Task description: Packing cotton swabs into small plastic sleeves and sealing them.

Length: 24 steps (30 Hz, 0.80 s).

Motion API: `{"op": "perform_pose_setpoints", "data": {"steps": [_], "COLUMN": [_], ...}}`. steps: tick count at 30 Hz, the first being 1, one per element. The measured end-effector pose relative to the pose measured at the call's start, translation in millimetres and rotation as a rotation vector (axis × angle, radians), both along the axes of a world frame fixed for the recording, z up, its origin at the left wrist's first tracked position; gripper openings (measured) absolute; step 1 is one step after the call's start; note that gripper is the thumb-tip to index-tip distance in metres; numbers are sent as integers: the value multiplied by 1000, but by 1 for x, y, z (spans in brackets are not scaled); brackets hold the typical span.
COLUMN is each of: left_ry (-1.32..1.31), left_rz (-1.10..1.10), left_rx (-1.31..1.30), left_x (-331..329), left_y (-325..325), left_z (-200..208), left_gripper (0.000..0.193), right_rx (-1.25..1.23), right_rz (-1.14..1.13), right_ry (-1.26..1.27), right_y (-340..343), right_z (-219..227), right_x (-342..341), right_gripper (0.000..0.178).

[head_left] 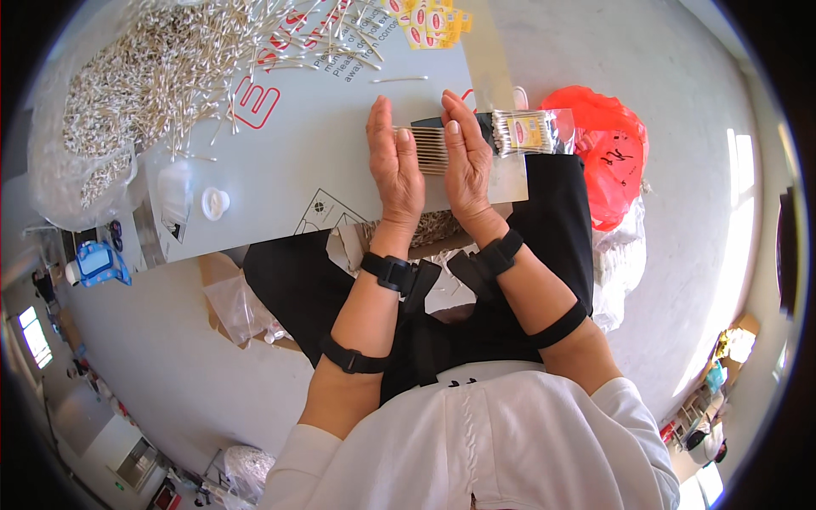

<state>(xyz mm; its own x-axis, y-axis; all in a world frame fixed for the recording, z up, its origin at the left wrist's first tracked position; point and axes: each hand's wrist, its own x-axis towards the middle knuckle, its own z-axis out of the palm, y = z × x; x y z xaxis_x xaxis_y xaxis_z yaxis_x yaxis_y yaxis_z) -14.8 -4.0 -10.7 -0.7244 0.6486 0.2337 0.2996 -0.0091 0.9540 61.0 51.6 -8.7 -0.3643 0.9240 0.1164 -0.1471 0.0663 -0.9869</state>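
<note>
A row of cotton swabs lies side by side on the table between my two hands, their bare sticks showing. My left hand stands on edge at their left end, fingers stretched out and palm turned inward. Facing it, my right hand is at the right end, also with straight fingers. The swab tips are hidden by the hands. Just right of my right hand sits a clear pack of cotton swabs with a yellow label, beside a dark flat piece partly covered by my fingers.
Loose cotton swabs heap at the table's far left in a clear bag. Yellow labels lie at the far edge, and a single swab beyond my hands. A white cap is left. A red plastic bag hangs off the right side.
</note>
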Motion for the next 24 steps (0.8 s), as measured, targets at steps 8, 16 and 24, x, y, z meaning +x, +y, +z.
{"op": "perform_pose_setpoints", "data": {"steps": [8,16,24], "left_ry": [22,-24,742], "left_rz": [4,-86,-316], "left_rx": [9,27,-528], "left_x": [23,21,9], "left_y": [22,24,-8], "left_z": [1,2,20], "left_gripper": [52,49,63], "right_rx": [4,131,628], "right_rz": [-27,-15,364], "right_ry": [-33,-138,-601], "right_y": [31,45,78], "right_z": [4,3,40], "right_x": [11,19,77], "right_gripper": [30,31,45]}}
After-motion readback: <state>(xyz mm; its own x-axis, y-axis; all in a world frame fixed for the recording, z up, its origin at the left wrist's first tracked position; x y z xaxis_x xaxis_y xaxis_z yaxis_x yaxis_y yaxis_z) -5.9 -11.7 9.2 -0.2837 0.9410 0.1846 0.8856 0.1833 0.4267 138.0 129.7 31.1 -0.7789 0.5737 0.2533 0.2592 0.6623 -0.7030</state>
